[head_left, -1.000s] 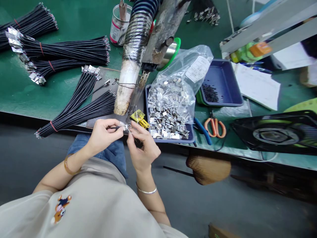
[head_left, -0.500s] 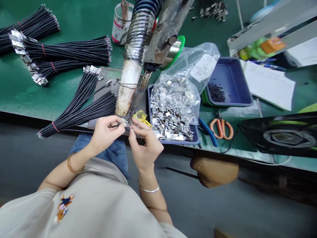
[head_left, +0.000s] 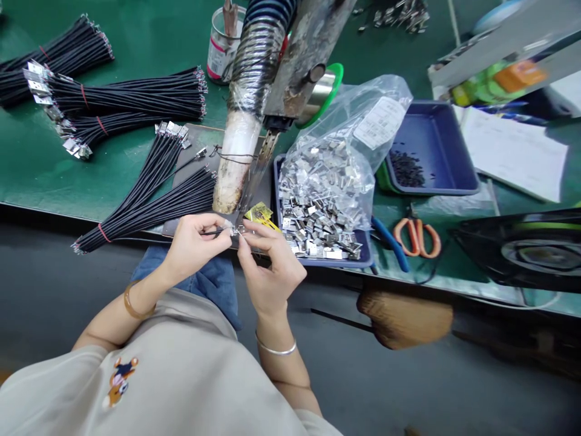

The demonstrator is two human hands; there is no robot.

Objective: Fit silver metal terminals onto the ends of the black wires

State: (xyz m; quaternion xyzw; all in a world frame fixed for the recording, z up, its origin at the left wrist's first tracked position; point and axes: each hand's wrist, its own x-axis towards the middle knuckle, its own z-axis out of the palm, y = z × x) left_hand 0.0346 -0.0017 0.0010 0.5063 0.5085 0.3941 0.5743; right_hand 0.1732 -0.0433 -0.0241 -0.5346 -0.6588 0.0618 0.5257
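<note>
My left hand (head_left: 202,239) is closed in a pinch on a thin black cable (head_left: 209,232). At its fingertips is a small silver metal connector (head_left: 236,230), beside the cable's end. My right hand (head_left: 270,257) is closed too, thumb and fingers meeting at this connector; its fingers partly hide the piece. Just above the hands hang the soldering iron's tip (head_left: 251,186) and the white end of a fume hose (head_left: 229,181). Behind my left hand lie a bundle of black cables (head_left: 167,203) and another bundle with metal connectors (head_left: 152,157).
A blue tray (head_left: 313,262) holds a bag of metal connectors (head_left: 318,206). Blue-handled pliers (head_left: 390,244) and orange-handled cutters (head_left: 416,237) lie to its right. Beyond are another blue tray (head_left: 449,142) with small black pieces, a solder spool (head_left: 323,94) and more cable bundles (head_left: 136,88).
The view has shifted slightly, so things on the right appear farther right. My hands keep nearly the same pose, fingertips still together at the small connector.
</note>
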